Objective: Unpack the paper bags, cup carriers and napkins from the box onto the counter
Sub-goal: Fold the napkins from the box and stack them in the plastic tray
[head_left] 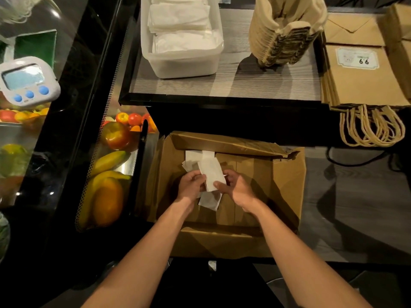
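White folded napkins (211,172), thin, slightly crumpled

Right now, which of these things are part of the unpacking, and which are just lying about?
Job: box, napkins held by left hand and right hand, cup carriers, paper bags, tub.
Lying about: timer, fruit.

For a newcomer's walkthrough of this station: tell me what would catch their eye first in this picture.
First, the left hand and right hand together hold white napkins at the open cardboard box in the centre. Next comes the counter beyond it, with a white tub of more napkins, stacked cup carriers and brown paper bags at the right. At the left, bright fruit shows in a display case, near a white timer.
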